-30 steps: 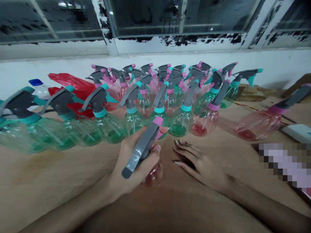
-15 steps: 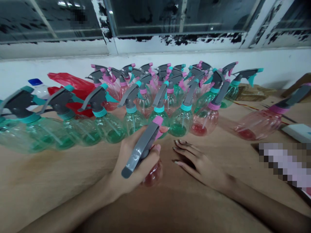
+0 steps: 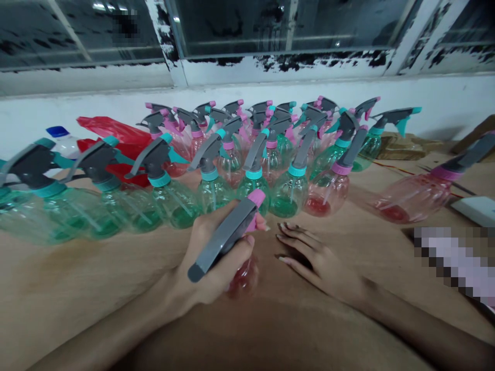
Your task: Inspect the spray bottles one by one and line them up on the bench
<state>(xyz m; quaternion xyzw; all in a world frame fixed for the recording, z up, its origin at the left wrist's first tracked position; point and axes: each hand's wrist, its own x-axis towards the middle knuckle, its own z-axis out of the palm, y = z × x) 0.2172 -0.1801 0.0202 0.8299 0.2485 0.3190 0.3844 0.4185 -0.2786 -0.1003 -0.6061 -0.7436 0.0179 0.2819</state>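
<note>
My left hand is wrapped round the neck of a spray bottle with a clear pink body, a grey head and a pink nozzle. The nozzle points away from me and to the right, and my fingers hide most of the trigger. To its right, my right hand rests on the wooden table with its fingers apart, holding nothing. Just beyond my hands stands a row of spray bottles, among them a green one with a teal collar and a pink one.
More pink and green spray bottles crowd behind the front row. A red plastic bag and a blue-capped bottle sit at the left. On the right are a pink spray bottle, a white box and a brown package.
The sprayer head in my left hand has turned slightly, its nozzle shifting a little to the right and its rear end to the left. My right hand stays in place.
</note>
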